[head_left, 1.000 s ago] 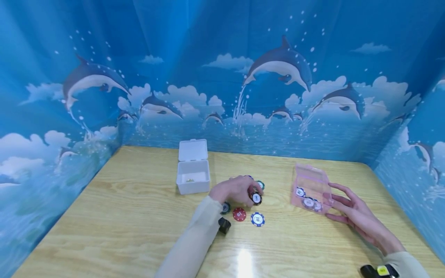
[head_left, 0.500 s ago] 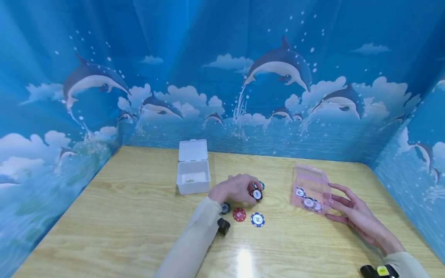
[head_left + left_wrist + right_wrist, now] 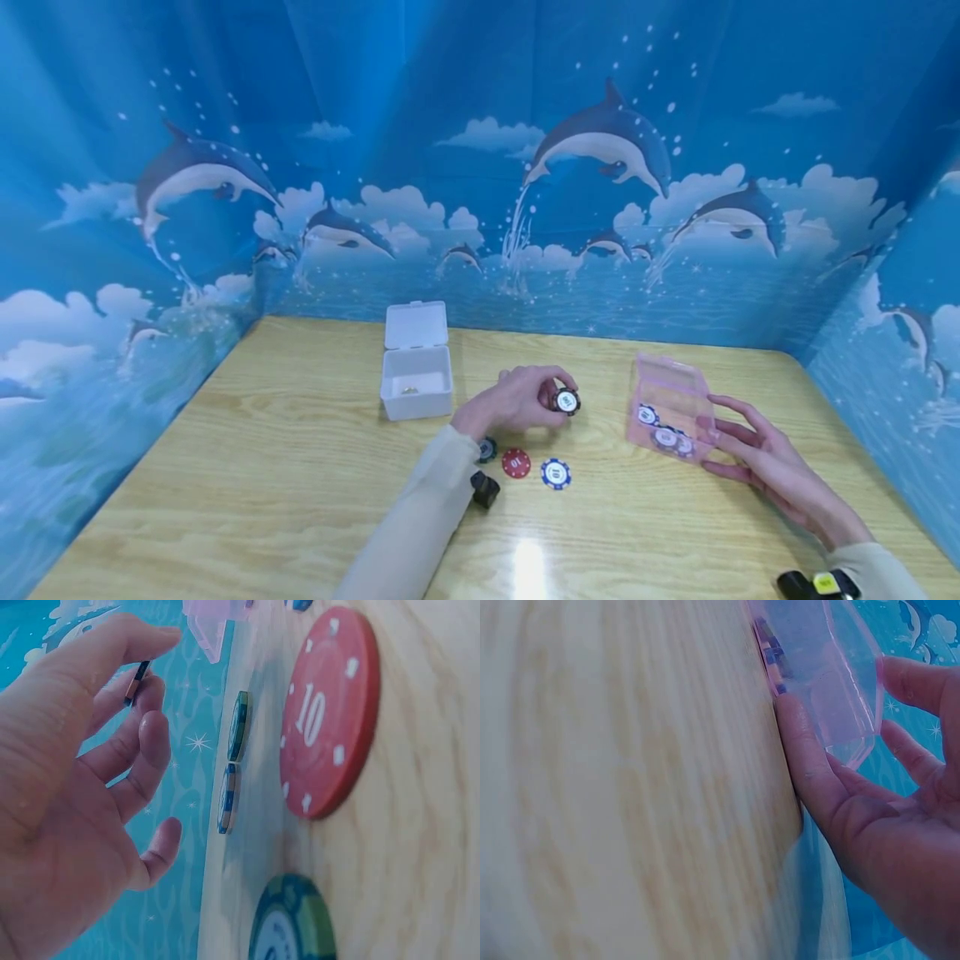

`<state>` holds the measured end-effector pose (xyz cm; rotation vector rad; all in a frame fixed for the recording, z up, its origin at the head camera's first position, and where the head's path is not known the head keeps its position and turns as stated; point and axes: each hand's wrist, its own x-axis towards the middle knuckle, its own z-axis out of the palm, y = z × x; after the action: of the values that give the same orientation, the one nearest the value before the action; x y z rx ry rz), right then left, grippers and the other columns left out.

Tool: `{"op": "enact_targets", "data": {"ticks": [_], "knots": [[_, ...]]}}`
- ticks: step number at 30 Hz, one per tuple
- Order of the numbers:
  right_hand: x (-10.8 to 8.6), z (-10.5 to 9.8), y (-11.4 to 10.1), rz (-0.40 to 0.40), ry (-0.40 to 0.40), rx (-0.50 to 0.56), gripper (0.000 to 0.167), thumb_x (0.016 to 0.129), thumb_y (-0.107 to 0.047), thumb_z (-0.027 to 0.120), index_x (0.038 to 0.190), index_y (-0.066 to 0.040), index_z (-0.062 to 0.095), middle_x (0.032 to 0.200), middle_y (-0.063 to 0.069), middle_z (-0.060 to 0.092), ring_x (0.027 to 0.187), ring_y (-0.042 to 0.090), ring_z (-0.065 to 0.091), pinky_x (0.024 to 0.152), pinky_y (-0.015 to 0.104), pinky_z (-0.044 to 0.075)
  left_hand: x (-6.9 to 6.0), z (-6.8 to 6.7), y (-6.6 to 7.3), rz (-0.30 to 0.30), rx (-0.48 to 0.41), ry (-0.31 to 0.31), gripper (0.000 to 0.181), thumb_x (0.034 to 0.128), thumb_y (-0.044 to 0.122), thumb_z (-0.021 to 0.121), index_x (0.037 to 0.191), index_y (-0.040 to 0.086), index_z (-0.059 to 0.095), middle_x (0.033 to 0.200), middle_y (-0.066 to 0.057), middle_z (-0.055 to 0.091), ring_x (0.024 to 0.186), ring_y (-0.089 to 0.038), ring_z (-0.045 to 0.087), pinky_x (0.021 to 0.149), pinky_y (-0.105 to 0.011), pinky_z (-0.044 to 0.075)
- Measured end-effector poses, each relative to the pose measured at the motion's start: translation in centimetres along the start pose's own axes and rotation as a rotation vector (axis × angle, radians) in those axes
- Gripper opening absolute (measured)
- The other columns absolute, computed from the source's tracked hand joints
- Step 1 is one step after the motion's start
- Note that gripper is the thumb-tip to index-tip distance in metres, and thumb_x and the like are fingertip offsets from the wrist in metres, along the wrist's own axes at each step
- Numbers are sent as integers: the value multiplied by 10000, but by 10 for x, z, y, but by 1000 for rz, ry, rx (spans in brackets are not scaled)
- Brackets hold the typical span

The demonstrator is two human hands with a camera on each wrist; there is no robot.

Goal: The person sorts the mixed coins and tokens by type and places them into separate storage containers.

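Note:
My left hand [image 3: 521, 400] pinches a black poker chip [image 3: 567, 402] between thumb and fingers, raised over the tabletop. Seen edge-on in the left wrist view, that chip [image 3: 137, 681] sits near the fingertips. Below the left hand lie a red chip [image 3: 516, 463], a blue-and-white chip [image 3: 556, 473] and a partly covered green chip [image 3: 487, 450]. Two more chips, one green [image 3: 238, 726] and one blue [image 3: 228, 799], appear beyond the hand. My right hand [image 3: 776, 467] holds the right side of a clear pink box [image 3: 671, 379], thumb low and fingers higher up.
Several chips [image 3: 664, 437] lie inside the pink box, whose lid stands raised. A white box [image 3: 416, 406] with its lid up stands left of the left hand and contains something small and gold-coloured [image 3: 409, 390]. A dolphin-print curtain [image 3: 480, 167] borders the wooden table [image 3: 262, 467].
The left hand has moved right and slightly away from me, lifting the black chip. My right hand and the pink box have stayed put.

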<state>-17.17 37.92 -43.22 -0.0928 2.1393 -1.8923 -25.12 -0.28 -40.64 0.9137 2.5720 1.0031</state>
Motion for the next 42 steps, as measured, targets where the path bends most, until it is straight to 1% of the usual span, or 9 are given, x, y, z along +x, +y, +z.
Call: {"op": "enact_targets", "data": {"ticks": [2,4,8,11,22,28,32,38,42], "knots": [[0,0,0,-3,0,-1,583,1071,-129,528,1572,-262,259,1230,-147,613,1069,95,703,894,359,621,1,1,1,1,-18,10,476,855,287,812,1301,282,648,964,134,662,898,-43,583,913,-348,366],[0,0,-1,-4,0,2,579,1072,-131,529,1569,-264,263,1229,-158,621,1072,82,700,893,357,622,3,3,1,4,-43,17,475,859,270,811,1306,264,651,973,119,662,893,-42,590,903,-315,415],[1,-1,-2,-3,-4,14,576,1072,-135,529,1568,-263,264,1228,-178,633,1079,58,693,893,355,622,6,6,2,16,-108,16,465,865,207,808,1302,231,651,985,68,654,875,-53,604,807,-218,513],[2,0,-2,-4,-6,16,575,1073,-135,528,1566,-265,263,1229,-180,636,1079,55,693,891,353,622,8,8,4,29,-131,12,465,869,175,802,1306,200,648,991,44,647,871,-56,604,778,-185,521],[2,1,-2,9,14,-5,605,1065,-142,547,1581,-243,247,1239,-116,594,1062,110,704,899,362,620,14,14,10,64,-129,19,476,873,181,791,1320,209,628,1024,46,645,896,-49,612,793,-183,530],[2,1,-1,4,3,-6,600,1068,-136,538,1581,-251,247,1243,-120,593,1071,105,701,903,360,618,17,19,15,96,-137,32,486,878,187,786,1337,191,625,1015,61,647,962,-104,632,801,-196,527],[1,0,0,0,4,2,593,1068,-133,538,1576,-254,257,1239,-123,600,1067,105,702,900,357,619,19,21,19,94,-127,39,498,881,209,785,1351,200,622,1036,73,654,1026,-135,644,832,-210,522],[1,0,1,-6,3,-2,584,1070,-134,534,1572,-253,261,1245,-128,595,1070,104,702,897,357,620,23,25,26,77,-130,49,464,874,221,794,1310,243,640,1023,92,644,961,-61,614,812,-209,524],[0,0,1,-10,6,-6,583,1071,-138,534,1572,-250,259,1245,-142,596,1071,88,699,896,357,620,27,29,31,89,-139,53,445,874,228,792,1293,255,643,1003,111,630,936,-39,599,790,-200,520]]}}
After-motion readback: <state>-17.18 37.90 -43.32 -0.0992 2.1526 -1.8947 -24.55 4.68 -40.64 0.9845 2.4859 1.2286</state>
